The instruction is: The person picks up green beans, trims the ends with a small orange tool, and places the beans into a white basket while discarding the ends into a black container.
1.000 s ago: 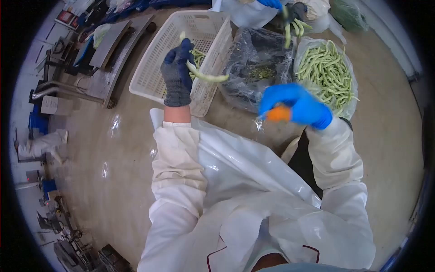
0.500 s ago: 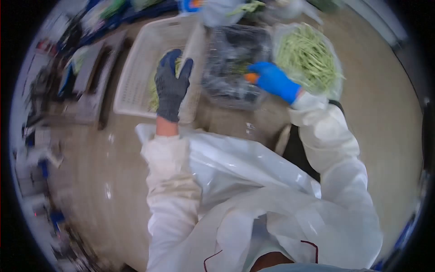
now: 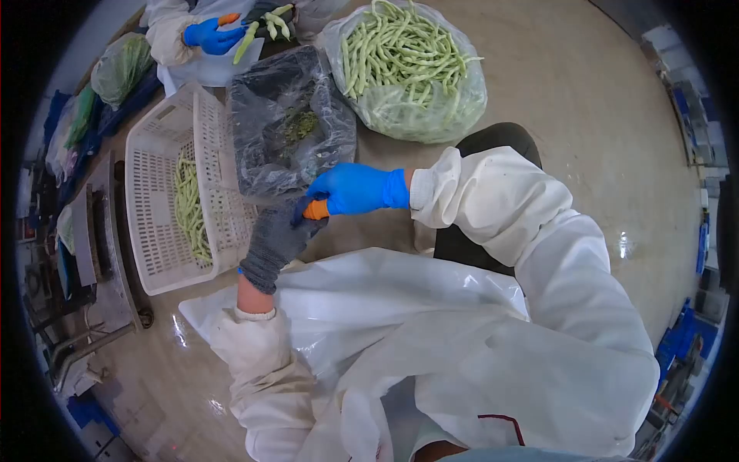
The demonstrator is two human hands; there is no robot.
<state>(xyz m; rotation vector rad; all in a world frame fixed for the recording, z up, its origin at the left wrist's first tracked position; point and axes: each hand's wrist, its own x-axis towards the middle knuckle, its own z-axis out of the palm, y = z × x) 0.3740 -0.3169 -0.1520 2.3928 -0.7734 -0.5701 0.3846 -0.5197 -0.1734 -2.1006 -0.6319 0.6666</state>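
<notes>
My right hand (image 3: pixel 358 189), in a blue glove, is closed around a tool with an orange handle (image 3: pixel 315 209); its working end is hidden. My left hand (image 3: pixel 279 240), in a grey knit glove, meets it at the handle's tip. The left fingers look curled together, and whatever is in them is hidden. Just beyond both hands sits a dark tub lined with clear plastic (image 3: pixel 258 146), with green scraps (image 3: pixel 300 125) inside. Left of it, a white slatted basket (image 3: pixel 158 127) holds light green bean pods (image 3: pixel 189 206). A clear plastic bag (image 3: pixel 400 115) full of bean pods (image 3: pixel 404 50) stands beyond my right hand.
Across from me, a co-worker's blue-gloved hand (image 3: pixel 212 35) holds an orange-handled item near several pods (image 3: pixel 275 23). A metal frame (image 3: pixel 114 239) stands left of the basket. Bagged greens (image 3: pixel 123 68) lie at the upper left. A white apron (image 3: pixel 400 300) covers my lap.
My left hand has left its place over the white basket, where its fingers were spread, and come to my right hand. My right hand has drawn nearer to me. The view has shifted.
</notes>
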